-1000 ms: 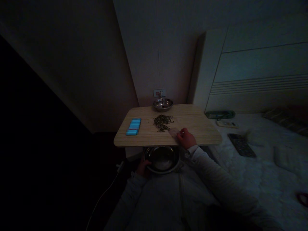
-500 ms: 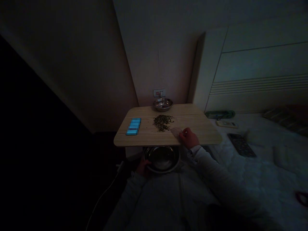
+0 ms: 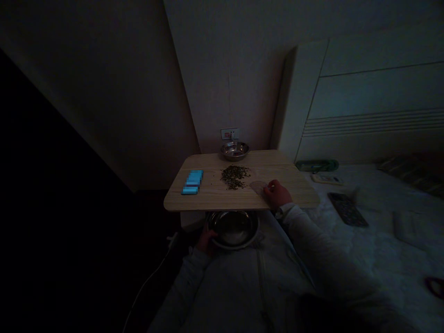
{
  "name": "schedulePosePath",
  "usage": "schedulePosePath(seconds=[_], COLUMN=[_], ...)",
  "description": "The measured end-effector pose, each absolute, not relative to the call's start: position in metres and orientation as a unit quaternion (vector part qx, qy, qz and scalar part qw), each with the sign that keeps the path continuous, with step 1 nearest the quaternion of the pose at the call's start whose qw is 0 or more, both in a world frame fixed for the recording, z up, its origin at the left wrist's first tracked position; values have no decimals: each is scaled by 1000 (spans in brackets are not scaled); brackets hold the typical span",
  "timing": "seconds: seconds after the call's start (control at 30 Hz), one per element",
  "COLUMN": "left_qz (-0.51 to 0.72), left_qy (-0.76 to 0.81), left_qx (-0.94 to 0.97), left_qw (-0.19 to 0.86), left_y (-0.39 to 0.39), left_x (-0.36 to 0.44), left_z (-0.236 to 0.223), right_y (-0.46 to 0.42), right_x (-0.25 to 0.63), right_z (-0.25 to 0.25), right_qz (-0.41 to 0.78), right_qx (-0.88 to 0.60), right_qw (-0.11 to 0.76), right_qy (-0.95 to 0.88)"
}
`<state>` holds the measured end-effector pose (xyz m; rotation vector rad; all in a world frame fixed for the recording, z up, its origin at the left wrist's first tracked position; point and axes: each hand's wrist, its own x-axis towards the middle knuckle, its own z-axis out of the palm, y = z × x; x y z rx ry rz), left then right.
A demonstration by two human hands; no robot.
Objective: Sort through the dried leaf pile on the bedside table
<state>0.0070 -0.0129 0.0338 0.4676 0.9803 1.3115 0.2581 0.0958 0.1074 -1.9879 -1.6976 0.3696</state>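
Observation:
In dim light, my right hand [image 3: 278, 194] rests on the small wooden table [image 3: 298, 192], fingers closed on a pale flat card-like piece [image 3: 258, 186] just right of a heap of small dark-green grains [image 3: 235, 176]. My left hand [image 3: 207, 241] grips the rim of a large steel bowl [image 3: 233, 229] held below the table's near edge, in my lap.
A smaller steel bowl [image 3: 235, 150] stands at the table's far edge under a wall socket [image 3: 229, 133]. Several blue cards [image 3: 193, 181] lie in a row at the table's left. The bed [image 3: 374, 240] on the right carries a remote-like object [image 3: 348, 209] and small items. A cable [image 3: 152, 273] hangs at lower left.
My right hand with the pale piece has slid to the right and slightly away from me along the table, away from the grain heap. The left hand and bowl stay put.

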Motion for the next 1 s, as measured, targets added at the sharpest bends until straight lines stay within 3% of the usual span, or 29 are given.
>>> schedulePosePath(seconds=[0.33, 0.67, 1.0], left_qz=[576, 582, 583], left_qy=[441, 430, 431], left_qx=[209, 205, 187], left_qw=[656, 659, 663], left_y=[-14, -12, -12], left_x=[8, 0, -9], left_z=[32, 32, 29], right_y=[127, 119, 83], right_x=[273, 282, 288], right_z=[105, 103, 103], right_qz=[134, 210, 80], right_qx=[-716, -633, -568], right_qw=[272, 398, 228], right_qy=[-629, -630, -787])
